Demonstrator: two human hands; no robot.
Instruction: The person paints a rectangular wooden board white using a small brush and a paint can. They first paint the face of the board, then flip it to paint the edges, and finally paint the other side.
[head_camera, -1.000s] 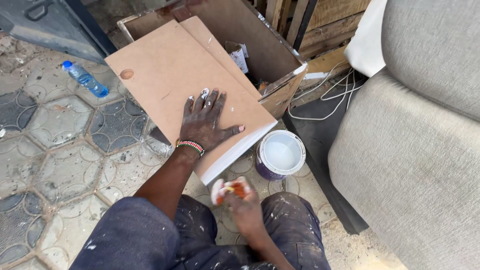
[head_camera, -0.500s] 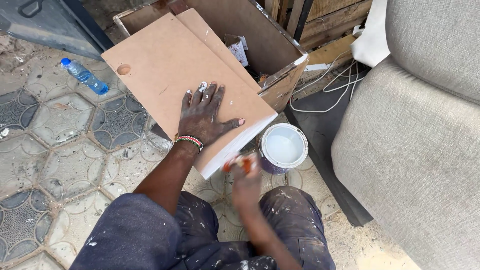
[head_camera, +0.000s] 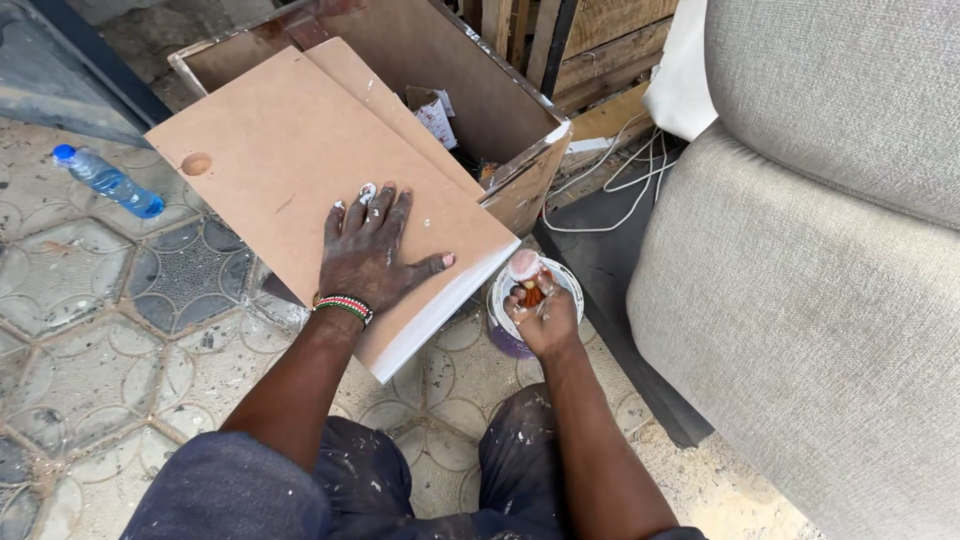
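Head view: your left hand (head_camera: 370, 255) lies flat and fully spread, palm down, on the brown fibreboard panel (head_camera: 290, 170), gripping nothing, only pressing. The panel rests tilted, its far end propped on the open wooden box (head_camera: 500, 110), its near white-painted edge (head_camera: 445, 305) hanging above the tiled floor (head_camera: 90, 330). Your right hand (head_camera: 540, 315) is closed around a small paint-soaked applicator (head_camera: 525, 268), held over the open tin of white paint (head_camera: 505, 330), which stands on the floor just beside the panel's near corner.

Judgement: the panel looks stiff, flat and moderately light; take it by the bare brown edges or face, since the white edge appears wet and would smear. The applicator seems soft and slippery with paint. The tin would tip easily if knocked.

Also present: a plastic water bottle (head_camera: 105, 180) lying on the tiles, white cables (head_camera: 620, 185), a grey upholstered sofa (head_camera: 820, 270) at your right
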